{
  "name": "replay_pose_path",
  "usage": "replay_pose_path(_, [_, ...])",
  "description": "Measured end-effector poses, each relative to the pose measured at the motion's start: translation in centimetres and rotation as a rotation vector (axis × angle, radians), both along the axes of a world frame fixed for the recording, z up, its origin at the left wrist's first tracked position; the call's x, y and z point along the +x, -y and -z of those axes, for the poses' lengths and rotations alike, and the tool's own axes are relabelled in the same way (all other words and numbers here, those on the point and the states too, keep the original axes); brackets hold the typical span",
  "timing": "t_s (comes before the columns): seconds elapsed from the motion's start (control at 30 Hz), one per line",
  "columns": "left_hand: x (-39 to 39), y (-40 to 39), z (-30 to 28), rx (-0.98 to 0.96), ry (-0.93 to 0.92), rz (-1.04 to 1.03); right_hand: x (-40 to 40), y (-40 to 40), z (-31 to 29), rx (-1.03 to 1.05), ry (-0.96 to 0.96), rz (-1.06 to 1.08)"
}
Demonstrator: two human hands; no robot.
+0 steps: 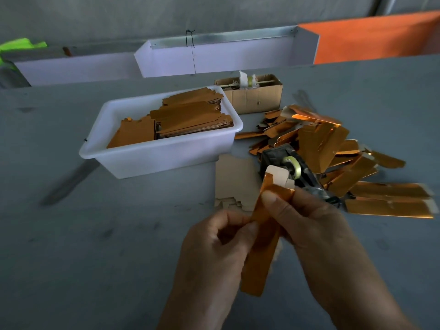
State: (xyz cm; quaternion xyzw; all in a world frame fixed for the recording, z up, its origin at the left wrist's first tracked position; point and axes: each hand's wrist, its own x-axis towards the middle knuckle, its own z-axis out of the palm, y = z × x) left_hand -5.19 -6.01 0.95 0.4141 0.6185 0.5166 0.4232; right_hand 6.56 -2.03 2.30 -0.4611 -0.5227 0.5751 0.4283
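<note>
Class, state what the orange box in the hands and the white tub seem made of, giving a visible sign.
Orange box: probably thin card with a metallic foil face; the outside has an orange-gold sheen, and the open flap shows matt pale board. White tub: seemingly moulded plastic, smooth, slightly translucent, with a rounded rim.
</note>
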Motion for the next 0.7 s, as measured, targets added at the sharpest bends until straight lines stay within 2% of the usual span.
replay_pose_path(0.1, [0.6, -0.3, -0.5, -0.048, 0.183, -0.031, 2.4, -0.9, -1.2, 0.297, 0.349, 0.202])
replay_pose_path(0.17, [1.0, -0.6, -0.6, -0.071, 0.203, -0.026, 4.8, -2.3, -1.1, 0.399, 0.469, 0.382])
replay_pose_path(0.2, [1.2, -0.8, -0.6, -0.074, 0.196, -0.03, 6.0, -3.0, -0.8, 0.392, 0.495, 0.407])
replay_pose_path(0.37, [2.8, -1.8, -0.8, -0.118, 0.242, -0.033, 8.3, -5.6, 1.8, 0.037, 0.453, 0.132])
replay_pose_path(0.7, [5.1, -3.1, -0.3, -0.075, 0.183, -0.035, 7.1, -5.6, 2.3, 0.017, 0.433, 0.111])
